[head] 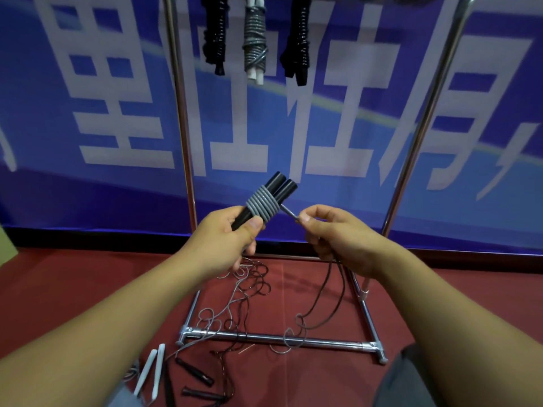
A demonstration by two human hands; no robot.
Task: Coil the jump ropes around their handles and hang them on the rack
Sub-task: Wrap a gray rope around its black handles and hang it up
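My left hand (232, 239) grips a pair of black jump-rope handles (279, 188) held side by side, tilted up to the right. Several turns of grey rope (262, 207) are wound around them just above my thumb. My right hand (338, 233) pinches the grey rope strand (289, 213) close to the coil, and the rest of that rope (320, 301) trails from this hand down to the floor. Three coiled ropes hang from the rack's top: a black one (216, 33), a grey one on white handles (255, 39) and another black one (299, 36).
The chrome rack's uprights (182, 113) and base bar (273, 339) stand on red carpet in front of a blue banner. Loose grey and dark ropes (246, 286) tangle on the floor over the base. White handles (152, 368) and dark handles (194, 371) lie at the lower left.
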